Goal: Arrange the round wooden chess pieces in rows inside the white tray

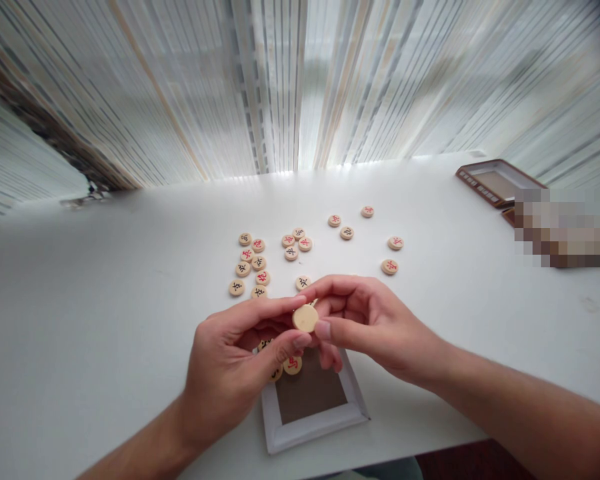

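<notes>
- The white table (130,300) bears loose round pieces (291,253) beyond the hands, red or black characters upward.
- The left hand (240,360) has thumb and forefinger closed to a disc's width, pinching the wooden disc (305,320).
- The right hand (367,320) curls half open, thumb tip at the disc's right edge; its full grip cannot be told.
- The white-rimmed tray (325,425) lies below, near edge rising rightward; hands hide its far end, leaving its long axis unclear.
- The disc sits above the tray, blank face toward the viewer, round without a long axis.
</notes>
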`<state>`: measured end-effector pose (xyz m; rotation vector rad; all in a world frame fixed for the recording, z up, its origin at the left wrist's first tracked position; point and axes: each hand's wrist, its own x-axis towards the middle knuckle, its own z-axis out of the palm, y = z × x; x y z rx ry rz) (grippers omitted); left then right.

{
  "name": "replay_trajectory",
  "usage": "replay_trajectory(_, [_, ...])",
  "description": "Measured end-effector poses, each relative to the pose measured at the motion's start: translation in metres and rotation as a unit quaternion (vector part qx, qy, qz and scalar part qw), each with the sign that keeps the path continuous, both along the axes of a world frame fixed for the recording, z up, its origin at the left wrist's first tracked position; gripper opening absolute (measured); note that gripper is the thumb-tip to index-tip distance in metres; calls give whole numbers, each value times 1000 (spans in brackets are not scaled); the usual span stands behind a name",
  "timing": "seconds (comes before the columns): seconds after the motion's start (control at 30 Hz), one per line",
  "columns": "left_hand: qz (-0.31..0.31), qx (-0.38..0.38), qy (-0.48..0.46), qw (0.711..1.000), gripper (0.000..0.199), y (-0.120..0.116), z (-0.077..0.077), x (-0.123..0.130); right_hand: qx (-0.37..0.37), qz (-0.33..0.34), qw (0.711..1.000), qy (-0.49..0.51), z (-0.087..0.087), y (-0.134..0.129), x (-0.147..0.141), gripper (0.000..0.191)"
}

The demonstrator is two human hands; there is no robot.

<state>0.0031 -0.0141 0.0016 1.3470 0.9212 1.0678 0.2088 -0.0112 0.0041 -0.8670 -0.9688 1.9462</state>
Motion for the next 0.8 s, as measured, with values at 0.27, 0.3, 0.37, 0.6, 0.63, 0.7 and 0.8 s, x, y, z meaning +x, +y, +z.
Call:
replay_trajectory(0.27, [21,-15,6,1000,34,1,-1,0,109,-68,991,-31,0,-5,0,39])
replay_trajectory(0.3, [19,-16,10,1000,31,1,-1,0,128,-74,988,-42,-1,-5,0,36])
replay_trajectory(0.37, [8,-14,17,1000,25,1,-1,0,170,-82,980,-69,-3,-6,0,27])
replay_trajectory(0.6, [-44,-52,14,998,22,3,0,2,443,-115,862,-218,-8,-4,4,28])
replay_trajectory(0.63, [-52,-59,11,997,22,4,1,1,462,-114,851,-224,-8,-3,5,34])
replay_trajectory(0.7, [-62,-71,5,996,23,4,2,1,489,-114,835,-227,-9,-3,5,43])
replay_trajectory(0.8, [-71,-86,3,994,27,5,3,0,527,-122,804,-247,-12,-3,5,47])
